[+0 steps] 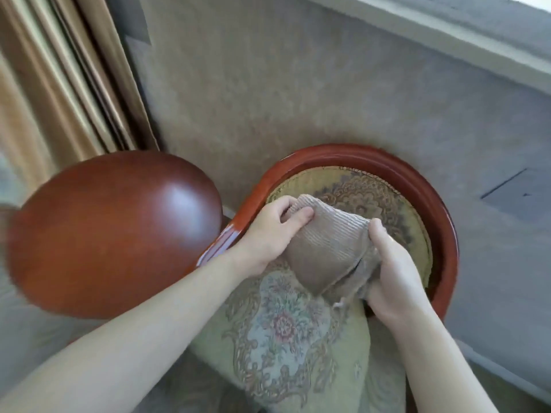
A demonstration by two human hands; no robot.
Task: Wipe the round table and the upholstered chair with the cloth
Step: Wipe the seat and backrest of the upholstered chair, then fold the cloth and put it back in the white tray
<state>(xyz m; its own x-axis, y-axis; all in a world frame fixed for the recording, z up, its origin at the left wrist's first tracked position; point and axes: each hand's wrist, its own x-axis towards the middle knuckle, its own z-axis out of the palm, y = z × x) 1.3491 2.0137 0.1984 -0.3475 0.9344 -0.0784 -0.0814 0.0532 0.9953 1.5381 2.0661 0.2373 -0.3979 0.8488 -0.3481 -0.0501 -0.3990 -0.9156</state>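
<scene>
A beige ribbed cloth (329, 248) is bunched between both hands above the upholstered chair. My left hand (269, 234) pinches its upper left corner. My right hand (393, 266) grips its lower right part. The chair has a curved red-brown wooden frame (417, 180) and green floral upholstery (286, 329), with an oval padded back (366, 189) behind the cloth. The round table (113, 231), glossy red-brown wood, stands just left of the chair, under my left forearm.
Gold curtains (59, 79) hang at the upper left. Grey-beige carpet (298, 84) lies behind the chair. A pale ledge or sill (477, 37) runs along the upper right.
</scene>
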